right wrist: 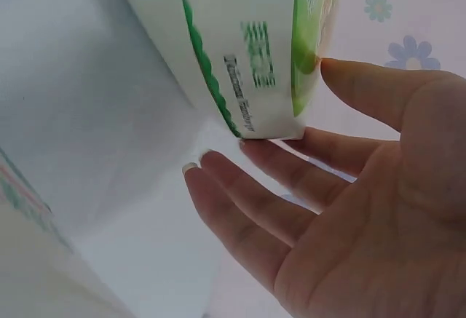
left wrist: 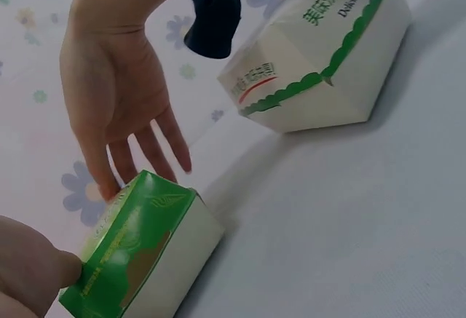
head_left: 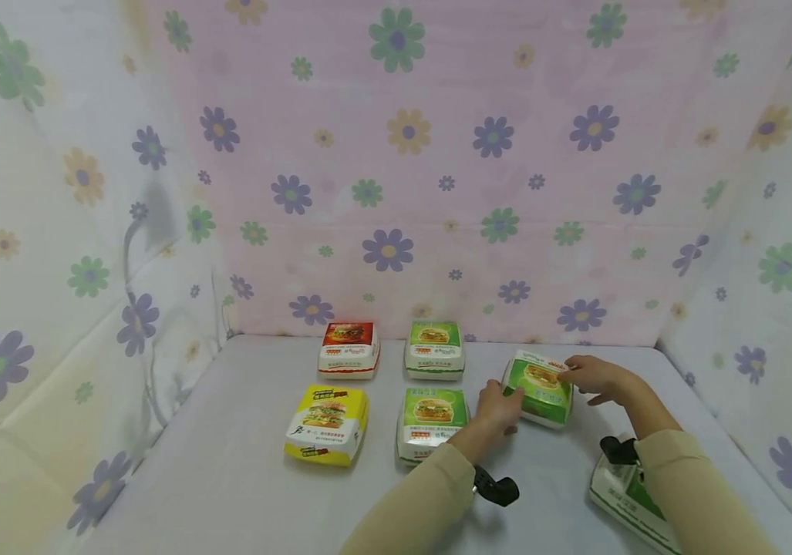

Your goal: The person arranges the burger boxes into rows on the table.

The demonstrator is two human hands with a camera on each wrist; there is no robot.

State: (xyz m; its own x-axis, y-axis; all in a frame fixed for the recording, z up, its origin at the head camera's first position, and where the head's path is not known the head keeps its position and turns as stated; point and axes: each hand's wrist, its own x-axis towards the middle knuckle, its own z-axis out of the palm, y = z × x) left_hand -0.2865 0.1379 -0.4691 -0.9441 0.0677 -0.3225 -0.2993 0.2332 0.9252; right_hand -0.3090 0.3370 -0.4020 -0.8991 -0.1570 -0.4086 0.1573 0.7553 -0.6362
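Note:
Both hands are at one green-and-white burger box [head_left: 540,388], turned askew on the right half of the table. My left hand [head_left: 496,408] holds its near left corner, and in the left wrist view the thumb [left wrist: 62,268] presses on the green lid edge. My right hand [head_left: 600,379] pinches the opposite corner. In the right wrist view the thumb [right wrist: 357,85] lies on the lid, index and middle fingertips meet the side, and the other two fingers extend free. The left hand's other fingers are mostly hidden.
Two more green burger boxes [head_left: 435,351] [head_left: 432,424] stand left of the hands, beside a red one [head_left: 348,351] and a yellow one [head_left: 327,425]. Another green-and-white box [head_left: 628,501] lies partly under the right forearm. Flowered cloth [head_left: 437,193] walls the table [head_left: 229,478].

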